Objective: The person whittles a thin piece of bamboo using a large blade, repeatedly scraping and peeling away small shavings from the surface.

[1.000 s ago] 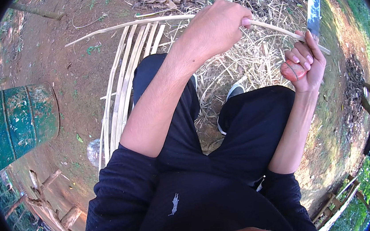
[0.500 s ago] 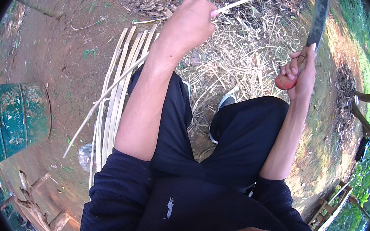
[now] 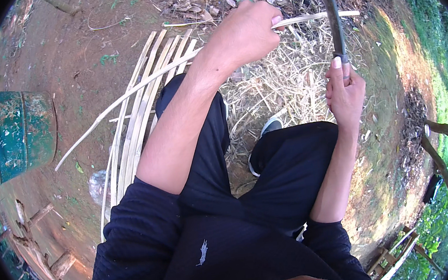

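Observation:
My left hand (image 3: 248, 32) is closed around a long, pale split strip (image 3: 115, 103), perhaps bamboo. One end juts out to the right past my thumb, and the longer end runs back under my forearm toward the lower left. In my right hand (image 3: 345, 91) is a machete (image 3: 332, 13), its dark blade pointing up and away. The fingers wrap round the handle, which they mostly hide, with the thumb along its top. The blade crosses the strip's right end in view; whether they touch I cannot tell.
Several pale strips (image 3: 142, 107) lie side by side on the ground by my left leg. Thin shavings (image 3: 278, 86) cover the soil before my feet. A green metal drum (image 3: 16, 136) lies at the left, near a rough wooden frame (image 3: 43, 254). Branches (image 3: 445, 167) stand at the right.
My right hand has swung the machete left and turned its blade more upright, over to the strip's end. My left hand has shifted slightly right and down with the strip.

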Tool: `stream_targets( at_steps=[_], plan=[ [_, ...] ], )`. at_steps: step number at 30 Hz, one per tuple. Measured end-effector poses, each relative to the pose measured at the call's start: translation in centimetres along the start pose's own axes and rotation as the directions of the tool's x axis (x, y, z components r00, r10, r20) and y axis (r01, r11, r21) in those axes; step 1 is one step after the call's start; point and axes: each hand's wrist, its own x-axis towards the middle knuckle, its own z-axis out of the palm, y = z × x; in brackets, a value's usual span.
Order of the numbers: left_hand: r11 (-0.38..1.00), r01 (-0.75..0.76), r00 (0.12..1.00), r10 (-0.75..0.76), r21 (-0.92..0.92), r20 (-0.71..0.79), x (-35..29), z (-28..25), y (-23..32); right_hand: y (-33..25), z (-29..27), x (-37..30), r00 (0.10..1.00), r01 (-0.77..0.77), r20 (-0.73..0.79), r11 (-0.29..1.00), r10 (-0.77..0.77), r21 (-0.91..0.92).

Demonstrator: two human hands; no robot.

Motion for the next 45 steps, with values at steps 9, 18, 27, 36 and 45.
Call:
stream_targets(
  at_steps=[9, 18, 27, 36, 45],
  plan=[
    [0.996, 0.072, 0.995, -0.068, -0.046, 0.07, -0.2, -0.6, 1.2, -1.3, 0.1, -0.5, 0.986, 0.166, 0.025, 0.959, -0.165, -0.23],
    [0.997, 0.076, 0.995, -0.073, -0.034, 0.071, -0.3, -0.3, 1.0, -2.3, 0.4, -0.9, 0.984, 0.177, 0.077, 0.915, -0.16, -0.362],
    [0.995, 0.091, 0.992, -0.088, -0.037, 0.093, -0.2, -0.2, 1.1, -2.5, 0.4, -1.0, 0.988, 0.157, 0.052, 0.923, -0.149, -0.352],
    [0.988, 0.146, 0.981, -0.138, -0.054, 0.138, -0.2, -0.8, 1.7, -2.8, 0.6, -1.1, 0.989, 0.142, 0.016, 0.919, -0.147, -0.367],
    [0.987, 0.153, 0.98, -0.144, -0.058, 0.134, -0.2, -1.0, 1.8, -2.5, 0.7, -1.2, 0.987, 0.141, -0.016, 0.923, -0.157, -0.359]
  ],
)
